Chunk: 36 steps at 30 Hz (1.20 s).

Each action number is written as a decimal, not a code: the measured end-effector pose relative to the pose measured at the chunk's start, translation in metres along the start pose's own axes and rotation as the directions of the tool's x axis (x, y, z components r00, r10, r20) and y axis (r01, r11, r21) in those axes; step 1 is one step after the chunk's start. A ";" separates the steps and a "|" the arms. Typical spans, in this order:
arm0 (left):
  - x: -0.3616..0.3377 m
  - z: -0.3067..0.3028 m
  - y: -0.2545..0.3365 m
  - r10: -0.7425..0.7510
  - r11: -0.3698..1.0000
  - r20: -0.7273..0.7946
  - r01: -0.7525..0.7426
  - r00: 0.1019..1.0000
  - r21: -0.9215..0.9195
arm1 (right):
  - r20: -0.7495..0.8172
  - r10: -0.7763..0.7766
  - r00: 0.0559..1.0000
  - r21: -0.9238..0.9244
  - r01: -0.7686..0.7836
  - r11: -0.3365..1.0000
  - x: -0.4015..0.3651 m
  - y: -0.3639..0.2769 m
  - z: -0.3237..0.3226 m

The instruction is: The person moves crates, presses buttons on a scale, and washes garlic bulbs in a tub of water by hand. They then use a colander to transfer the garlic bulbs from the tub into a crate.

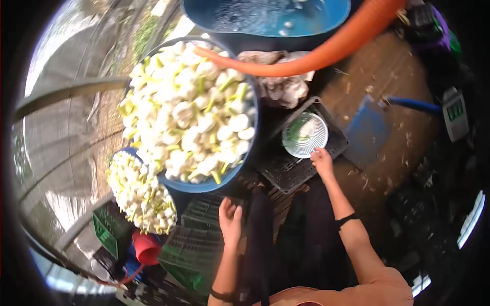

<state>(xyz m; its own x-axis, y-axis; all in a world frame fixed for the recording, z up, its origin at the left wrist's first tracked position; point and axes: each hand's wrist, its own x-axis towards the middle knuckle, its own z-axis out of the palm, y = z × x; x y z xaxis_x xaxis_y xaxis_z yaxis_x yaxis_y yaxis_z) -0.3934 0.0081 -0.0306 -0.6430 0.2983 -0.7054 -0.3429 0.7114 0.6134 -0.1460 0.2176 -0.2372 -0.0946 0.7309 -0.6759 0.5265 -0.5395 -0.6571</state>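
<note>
My right hand (321, 161) is closed on the rim of a round white plastic colander (322, 130). Some thin green strands and something pale lie in the colander, which rests on a black plastic crate (280, 173) in front of my legs. My left hand (230, 219) hovers with loosely bent fingers apart, holding nothing, just below a large blue tub (245, 166). White bulbs with short green stems, which look like garlic (189, 112), are heaped above the tub's rim. A smaller heap of similar bulbs (140, 191) sits to its lower left.
A thick orange tube (316, 56) arches over the big tub. Behind stands a blue basin (326, 15) of water. Crumpled sacking (283, 86) lies beside the crate. On the right are a blue shovel (367, 130) and a digital scale (455, 115); a red container (147, 248) is lower left.
</note>
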 end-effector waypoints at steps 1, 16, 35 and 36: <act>0.010 0.000 0.041 0.080 0.996 -0.063 -0.077 0.995 0.050 | 0.010 -0.097 0.995 -0.029 0.097 0.995 -0.007 -0.059 -0.004; 0.263 -0.103 0.131 0.642 0.505 -0.103 -0.318 0.760 0.802 | 0.462 -0.750 0.473 -0.538 0.822 0.186 0.003 -0.374 0.295; 0.342 -0.081 0.087 0.326 0.551 -0.136 -0.071 0.935 0.832 | 0.493 -0.749 0.442 -0.642 0.766 0.029 0.057 -0.320 0.369; 0.344 -0.083 0.088 0.317 0.564 -0.110 -0.094 0.942 0.821 | 0.507 -0.735 0.451 -0.662 0.750 0.004 0.062 -0.316 0.373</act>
<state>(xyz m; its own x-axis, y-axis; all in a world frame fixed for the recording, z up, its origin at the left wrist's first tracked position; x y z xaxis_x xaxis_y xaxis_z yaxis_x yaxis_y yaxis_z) -0.7018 0.1206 -0.1900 -0.7900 0.4366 -0.4305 0.4291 0.8952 0.1204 -0.6330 0.2772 -0.1957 -0.8575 0.5145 0.0085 0.4905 0.8223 -0.2885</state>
